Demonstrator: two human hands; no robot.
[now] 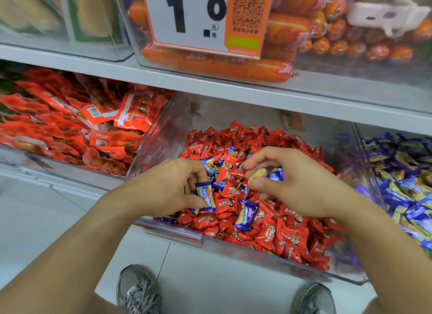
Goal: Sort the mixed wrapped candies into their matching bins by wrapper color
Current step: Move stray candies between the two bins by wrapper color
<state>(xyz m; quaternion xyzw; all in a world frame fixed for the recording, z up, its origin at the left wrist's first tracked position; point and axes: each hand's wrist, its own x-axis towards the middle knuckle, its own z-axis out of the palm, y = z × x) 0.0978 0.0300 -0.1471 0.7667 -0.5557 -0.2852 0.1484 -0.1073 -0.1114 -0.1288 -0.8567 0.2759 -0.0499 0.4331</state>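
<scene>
midway, left hand (168, 187) pinching a blue candy (205, 197), right hand (292, 180) curled round more, many blue strays still dot the red bin (173, 234).

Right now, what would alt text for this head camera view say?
Two bare hands pick blue-wrapped candies out of a clear bin of red candies: the left hand and right hand each pinch blue ones. A bin of blue candies sits to the right.
</scene>
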